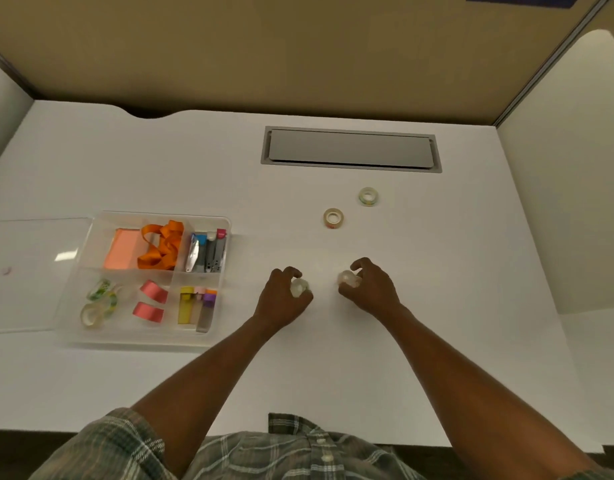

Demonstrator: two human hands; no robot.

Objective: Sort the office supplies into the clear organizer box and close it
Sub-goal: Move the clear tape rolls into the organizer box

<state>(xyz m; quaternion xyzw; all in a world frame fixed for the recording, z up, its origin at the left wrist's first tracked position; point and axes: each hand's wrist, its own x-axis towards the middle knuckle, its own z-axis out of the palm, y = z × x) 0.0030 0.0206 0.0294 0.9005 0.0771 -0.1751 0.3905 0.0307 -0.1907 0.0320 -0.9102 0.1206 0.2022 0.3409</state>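
Plaid shirt nearest. On the smooth white counter [437, 271], left hand [281, 301] curls around a small clear tape roll [299, 286]; right hand [369, 289] grips another clear roll [348, 278]. Left of them, the clear plastic organizer box [225, 223] sits open, compartments filled. Beyond, two round tape rolls [333, 217] lie loose. No readable writing.

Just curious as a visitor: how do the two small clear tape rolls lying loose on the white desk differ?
The nearer tape roll has a tan core with red print; the farther tape roll looks greenish. The nearer one lies closer to the hands; the farther one lies nearer the grey desk hatch. Both lie flat, untouched.
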